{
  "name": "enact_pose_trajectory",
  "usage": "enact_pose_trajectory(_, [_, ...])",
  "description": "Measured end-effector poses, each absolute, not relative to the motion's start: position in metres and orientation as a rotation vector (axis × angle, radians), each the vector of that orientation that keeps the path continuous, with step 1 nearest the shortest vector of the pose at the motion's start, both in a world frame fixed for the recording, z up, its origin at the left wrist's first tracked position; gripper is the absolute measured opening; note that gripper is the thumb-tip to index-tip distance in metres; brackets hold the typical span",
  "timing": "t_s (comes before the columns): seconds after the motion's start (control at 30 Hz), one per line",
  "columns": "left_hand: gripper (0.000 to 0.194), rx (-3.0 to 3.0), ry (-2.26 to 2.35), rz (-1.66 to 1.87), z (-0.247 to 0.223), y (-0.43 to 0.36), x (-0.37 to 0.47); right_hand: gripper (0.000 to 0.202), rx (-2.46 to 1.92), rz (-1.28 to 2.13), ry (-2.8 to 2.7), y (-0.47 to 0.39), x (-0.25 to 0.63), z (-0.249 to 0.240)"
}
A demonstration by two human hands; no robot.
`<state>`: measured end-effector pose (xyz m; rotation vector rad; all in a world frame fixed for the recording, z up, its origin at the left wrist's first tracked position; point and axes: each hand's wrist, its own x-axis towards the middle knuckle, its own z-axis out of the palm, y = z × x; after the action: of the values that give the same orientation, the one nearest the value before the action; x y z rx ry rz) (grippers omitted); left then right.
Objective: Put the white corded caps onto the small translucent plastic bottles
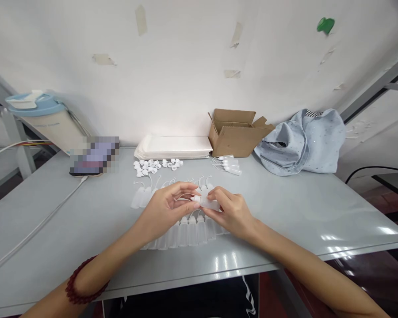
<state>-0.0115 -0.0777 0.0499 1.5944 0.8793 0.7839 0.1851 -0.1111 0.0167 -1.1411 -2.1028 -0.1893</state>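
A small translucent plastic bottle (208,203) lies sideways between my hands above the table. My right hand (234,213) is closed round its body. The fingertips of my left hand (167,204) pinch the white cap (196,200) at its neck, and a thin white strand curves from there under the left fingers. Beneath and in front of my hands, more such bottles (193,232) lie side by side in a row. Behind them is a second row of bottles (139,196) with thin curved strands on top, partly hidden by my hands.
Loose white caps (147,166) lie in a pile before a stack of white sheets (175,145). Several bottles (230,165) lie near an open cardboard box (235,137). A light blue cloth (301,143) sits at right; a phone (94,157) with its cable and a large tumbler (49,123) stand left.
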Motion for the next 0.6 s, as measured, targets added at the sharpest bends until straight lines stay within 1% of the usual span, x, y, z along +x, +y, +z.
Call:
enact_pose_trajectory(0.17, [0.02,1.475,0.938,0.679,0.0537,-0.0759,-0.0094,0.018,-1.107,-0.286,-2.14,-0.1111,0.1852,0.0187])
enact_pose_trajectory(0.33, [0.02,1.504,0.918,0.554,0.0533,-0.0742,-0.0114,0.015,-1.065,-0.36,-2.194,-0.1137,0.1858,0.0212])
enact_pose_trajectory(0.43, [0.018,1.58,0.943,0.611,0.0538,-0.0757,-0.0121,0.017,-1.061,-0.284,-2.167,-0.1138,0.1866,0.0212])
enact_pose_trajectory(0.6, [0.017,1.648,0.974,0.677,0.055,-0.0778,-0.0122,0.02,-1.086,-0.034,-2.122,-0.1117,0.188,0.0188])
